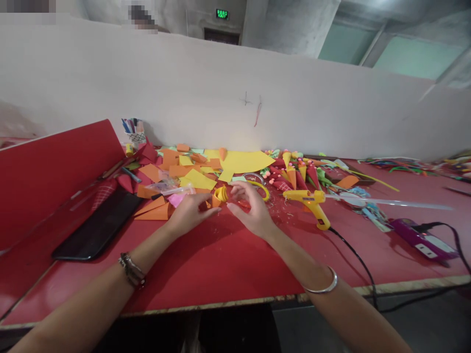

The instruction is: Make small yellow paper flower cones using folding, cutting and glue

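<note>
My left hand (191,212) is over the red table, its thumb and fingers apart. Facing it, my right hand (253,210) has its fingers curved and spread, with nothing seen in them. Between the two hands is a coiled yellow strip (221,194), with a small orange piece just below it. I cannot tell whether the left fingertips touch that piece. Orange folded paper (156,210) and pink material lie beside my left hand. Behind my right hand is a yellow ring-shaped roll (263,190).
A yellow glue gun (309,198) with a clear stick lies at right, its cord running over the front edge. A purple power strip (423,240) is farther right. A black phone (99,228) lies left. Paper cones (291,176), yellow sheets (243,162) and a pen cup (135,135) stretch along the back.
</note>
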A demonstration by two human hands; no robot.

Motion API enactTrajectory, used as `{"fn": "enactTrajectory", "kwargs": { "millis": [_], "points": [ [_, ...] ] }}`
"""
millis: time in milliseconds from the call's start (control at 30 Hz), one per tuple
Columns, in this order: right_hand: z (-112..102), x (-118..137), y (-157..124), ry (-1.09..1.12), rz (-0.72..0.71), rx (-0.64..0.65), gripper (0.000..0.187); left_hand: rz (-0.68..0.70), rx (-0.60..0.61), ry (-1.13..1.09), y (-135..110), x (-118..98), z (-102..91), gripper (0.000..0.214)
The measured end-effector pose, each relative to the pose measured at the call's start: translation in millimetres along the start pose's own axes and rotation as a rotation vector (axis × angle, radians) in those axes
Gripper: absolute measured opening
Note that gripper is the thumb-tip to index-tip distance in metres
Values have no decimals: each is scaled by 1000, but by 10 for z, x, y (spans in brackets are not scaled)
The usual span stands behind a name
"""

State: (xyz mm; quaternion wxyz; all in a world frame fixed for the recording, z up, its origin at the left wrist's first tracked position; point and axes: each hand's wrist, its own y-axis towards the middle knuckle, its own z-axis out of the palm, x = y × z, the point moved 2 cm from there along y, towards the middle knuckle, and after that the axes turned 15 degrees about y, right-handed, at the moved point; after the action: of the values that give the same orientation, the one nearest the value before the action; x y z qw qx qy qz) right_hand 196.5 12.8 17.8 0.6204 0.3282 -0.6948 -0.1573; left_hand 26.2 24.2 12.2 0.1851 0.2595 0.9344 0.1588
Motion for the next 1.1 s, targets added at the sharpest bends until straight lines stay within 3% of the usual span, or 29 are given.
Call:
{"fn": "enactTrajectory", "kwargs": {
  "millis": [67, 233, 333, 700, 967, 1100],
  "points": [
    [19, -29, -5, 39, 47, 36, 38, -34, 15, -20, -1, 7, 7, 30],
    [44, -82, 4, 105, 96, 50, 18, 36, 78, -45, -16, -19, 41, 28],
    [38, -103, 9, 143, 118, 48, 15, 69, 85, -73, -22, -35, 46, 28],
    [0, -30, 60, 267, 214, 26, 16, -38, 266, -418, -34, -48, 64, 27],
    [73, -192, -14, 350, 381, 80, 40, -98, 213, -428, -14, -3, 73, 24],
    [110, -188, -30, 282, 375, 118, 27, -23, 225, -336, -16, -13, 74, 25]
  ]
}}
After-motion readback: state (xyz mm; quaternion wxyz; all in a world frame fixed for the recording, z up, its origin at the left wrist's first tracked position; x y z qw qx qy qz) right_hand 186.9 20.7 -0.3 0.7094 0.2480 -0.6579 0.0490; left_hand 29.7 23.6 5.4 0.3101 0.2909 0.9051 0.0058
